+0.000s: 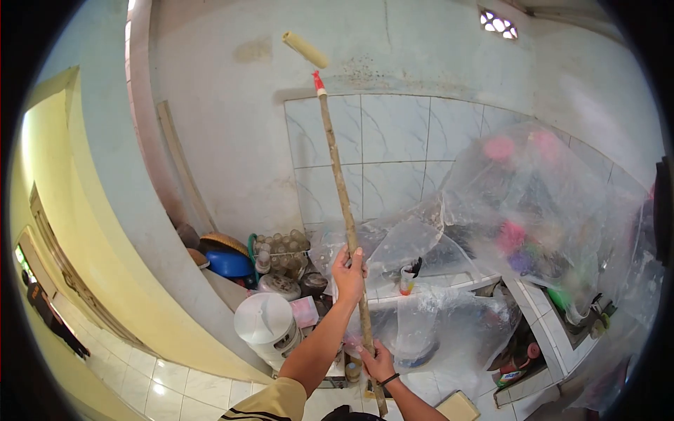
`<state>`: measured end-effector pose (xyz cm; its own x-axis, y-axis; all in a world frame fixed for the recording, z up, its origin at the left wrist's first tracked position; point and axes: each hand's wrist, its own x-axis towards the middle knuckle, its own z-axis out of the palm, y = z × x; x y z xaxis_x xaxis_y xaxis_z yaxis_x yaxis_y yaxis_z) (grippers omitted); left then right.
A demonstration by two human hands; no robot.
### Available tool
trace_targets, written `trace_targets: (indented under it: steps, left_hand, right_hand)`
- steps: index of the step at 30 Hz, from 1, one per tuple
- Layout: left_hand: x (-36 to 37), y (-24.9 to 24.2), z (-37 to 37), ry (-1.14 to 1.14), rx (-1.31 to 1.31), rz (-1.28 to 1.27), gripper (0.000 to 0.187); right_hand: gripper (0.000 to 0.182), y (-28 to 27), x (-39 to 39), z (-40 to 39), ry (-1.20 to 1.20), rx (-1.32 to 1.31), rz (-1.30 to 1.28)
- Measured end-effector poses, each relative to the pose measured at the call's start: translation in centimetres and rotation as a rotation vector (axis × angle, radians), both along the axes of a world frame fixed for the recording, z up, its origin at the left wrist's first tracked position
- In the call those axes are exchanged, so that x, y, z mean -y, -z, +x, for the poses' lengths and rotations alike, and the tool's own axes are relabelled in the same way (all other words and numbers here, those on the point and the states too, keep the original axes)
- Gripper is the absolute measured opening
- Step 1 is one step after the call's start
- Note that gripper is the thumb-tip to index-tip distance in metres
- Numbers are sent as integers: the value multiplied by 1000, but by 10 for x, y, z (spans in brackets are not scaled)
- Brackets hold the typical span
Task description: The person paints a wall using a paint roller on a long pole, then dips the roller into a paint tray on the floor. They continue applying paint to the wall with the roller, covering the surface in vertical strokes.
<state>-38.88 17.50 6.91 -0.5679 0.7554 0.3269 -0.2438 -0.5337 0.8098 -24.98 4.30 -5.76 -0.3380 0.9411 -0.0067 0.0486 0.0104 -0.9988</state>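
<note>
A paint roller with a pale yellow sleeve is up against the wall, above the tiles. Its red handle joins the top of a long wooden pole, which slants down towards me. My left hand is wrapped round the pole at about mid-length. Lower down, near the pole's bottom end, my right hand grips it too, with a black band on the wrist. Around the roller, the pale blue wall shows dark specks and a yellowish patch.
Clear plastic sheeting drapes the tiled counter and the things at the right. A white bucket stands left of my arm, near a blue basin and stacked glasses. A cup sits on the counter. Someone in dark clothes is far left.
</note>
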Motion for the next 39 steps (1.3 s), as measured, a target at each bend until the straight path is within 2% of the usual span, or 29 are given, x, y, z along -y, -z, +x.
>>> trace_targets:
  steps: [3, 4, 5, 6, 9, 12, 13, 15, 19, 23, 27, 32, 35, 39]
  left_hand:
    - [-14, 7, -6, -241, -124, -103, 36]
    - [-21, 17, -14, -420, -297, -79, 38]
    - [-31, 28, -25, -601, -468, -51, 39]
    - [-38, 27, -34, -787, -638, -15, 41]
    - [-46, 29, -60, -842, -662, -60, 42]
    - [-49, 23, -87, -428, -299, -156, 37]
    - [-52, 22, -97, -338, -264, -172, 36]
    - [-53, 25, -118, -157, -199, -218, 33]
    - [-64, 42, -137, -115, -162, -181, 31]
    - [-78, 62, -151, -87, -115, -192, 28]
    - [-90, 61, -160, 13, -5, -142, 32]
    - [-100, 60, -160, 19, 23, -141, 32]
    - [-104, 67, -159, 20, 40, -153, 31]
    - [-115, 75, -165, 58, 82, -179, 31]
  right_hand:
    - [27, 11, -5, -30, 324, 271, 537]
    - [28, 8, -6, -42, 434, 364, 720]
    - [33, 3, -5, -52, 401, 403, 561]
    - [32, 4, -12, -63, 408, 393, 539]
    - [31, 9, -29, -92, 382, 388, 443]
    - [35, 5, -47, -111, 333, 302, 268]
    - [35, 18, -55, -120, 361, 282, 428]
    - [35, 31, -61, -138, 348, 277, 369]
    - [33, 26, -57, -164, 346, 298, 282]
    - [35, 49, -70, -180, 420, 324, 442]
    - [34, 52, -84, -182, 394, 376, 367]
    - [32, 33, -95, -176, 364, 408, 306]
    - [35, 57, -101, -176, 423, 457, 437]
    - [36, 47, -103, -183, 438, 435, 438]
